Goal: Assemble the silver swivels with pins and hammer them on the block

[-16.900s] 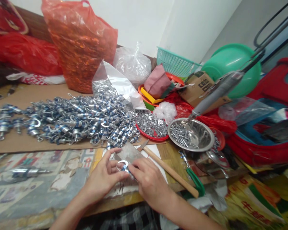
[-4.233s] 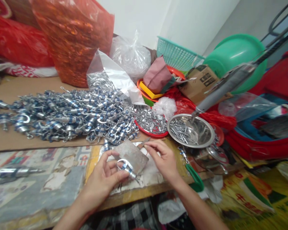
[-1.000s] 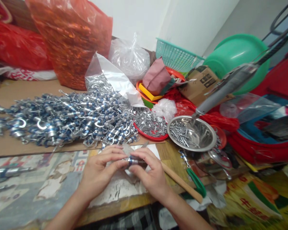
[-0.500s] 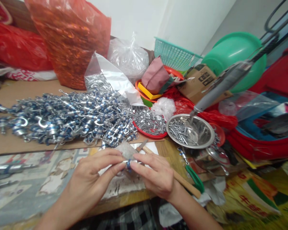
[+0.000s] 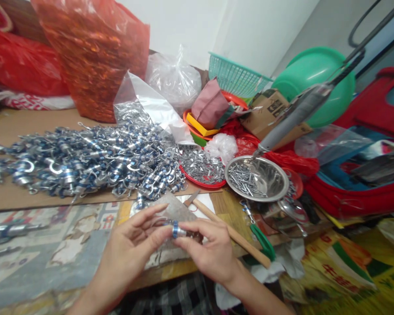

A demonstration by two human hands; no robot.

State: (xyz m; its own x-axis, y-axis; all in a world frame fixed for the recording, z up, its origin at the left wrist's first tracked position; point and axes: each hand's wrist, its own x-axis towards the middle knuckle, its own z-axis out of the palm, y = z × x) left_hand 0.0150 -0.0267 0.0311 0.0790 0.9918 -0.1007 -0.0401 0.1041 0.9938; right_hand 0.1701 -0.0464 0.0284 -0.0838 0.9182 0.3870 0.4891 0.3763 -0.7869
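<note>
The worktop (image 5: 232, 205) is carrying a broad heap of blue-and-silver fittings (image 5: 95, 157), while a steel bowl (image 5: 277, 177) of slim metal pins (image 5: 244, 179) is sitting to the heap's right. My left grip (image 5: 134, 238) and right grip (image 5: 213, 253) are meeting near a flat grey plate (image 5: 173, 205), both pinching one blue-banded fitting (image 5: 176, 230): the left is holding its curved end, the right its barrel.

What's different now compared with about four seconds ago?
The right hand has moved left and nearer the body, from beside the narrow blade to a blue-and-silver fitting, which it pinches with the left hand. The left hand held one then too; the fittings pile and metal bowl stayed put.
</note>
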